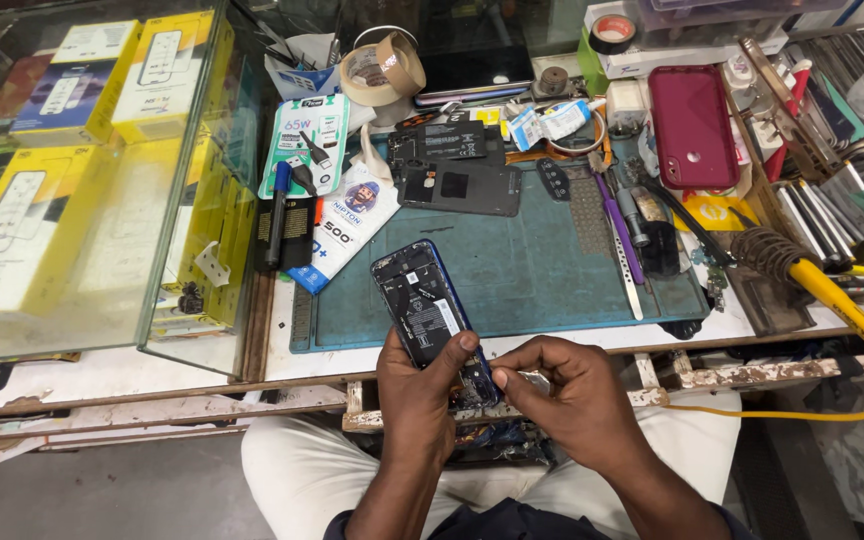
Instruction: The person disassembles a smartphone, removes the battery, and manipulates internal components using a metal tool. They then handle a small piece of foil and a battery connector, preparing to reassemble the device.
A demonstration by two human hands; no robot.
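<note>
My left hand (420, 395) grips an opened blue phone (422, 305) from below, its back cover off and black internals with a white label showing. The phone tilts over the front edge of a teal work mat (532, 270). My right hand (562, 385) is pinched at the phone's lower corner, with a small silvery piece (535, 379) at its fingertips; what that piece is I cannot tell. A detached dark phone back panel (459, 187) lies flat at the far side of the mat.
A glass display case (92, 180) of yellow boxes stands left. A red phone (693, 125), tape rolls (384, 68), screwdrivers and tweezers (620, 235) crowd the mat's back and right. A yellow-handled soldering iron (802, 270) lies at right, its cord hanging over the edge.
</note>
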